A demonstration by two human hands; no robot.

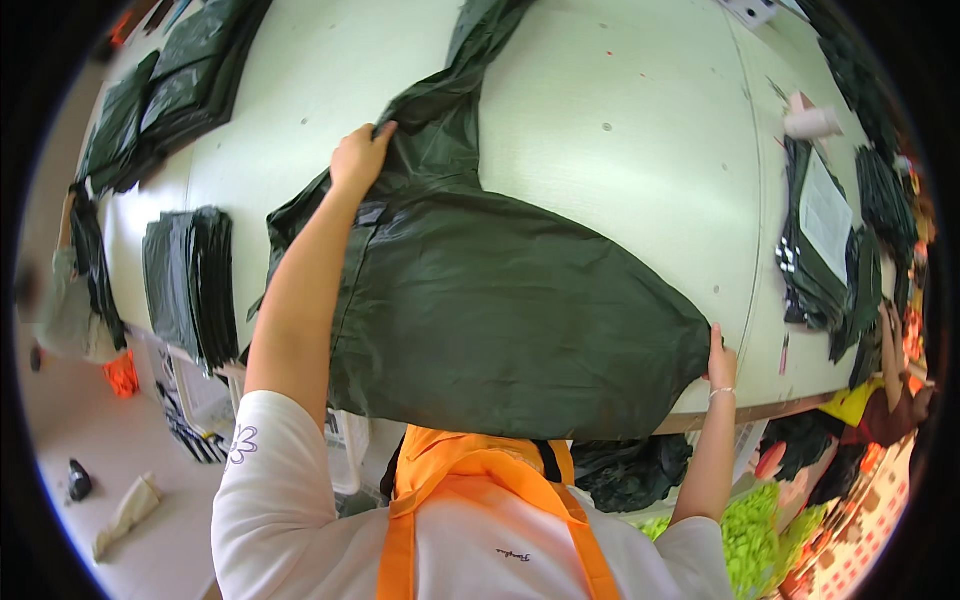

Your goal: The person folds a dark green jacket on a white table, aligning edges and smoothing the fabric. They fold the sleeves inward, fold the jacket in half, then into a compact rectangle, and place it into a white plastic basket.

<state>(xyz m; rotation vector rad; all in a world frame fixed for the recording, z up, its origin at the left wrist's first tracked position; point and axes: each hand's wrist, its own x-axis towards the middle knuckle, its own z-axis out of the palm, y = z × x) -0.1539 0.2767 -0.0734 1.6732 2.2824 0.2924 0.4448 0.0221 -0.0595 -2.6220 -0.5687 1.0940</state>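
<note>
A dark green, slightly shiny jacket [520,310] lies spread over the table in front of me, its near edge hanging at the table's front. One sleeve [440,130] stretches away toward the far side. My left hand [360,160] is closed on the fabric near the base of that sleeve, with the arm crossing over the jacket's left part. At the right end, my right hand [721,362] pinches the jacket's corner, fingers partly hidden by the cloth. Part of the jacket's left side is behind my left forearm.
Folded dark green garments [190,275] stack at the table's left edge, with a larger pile [200,80] beyond. On the right lie more garments with a white paper sheet [825,210], a thread cone [812,123] and a pink pen-like tool [784,354]. People work at both sides.
</note>
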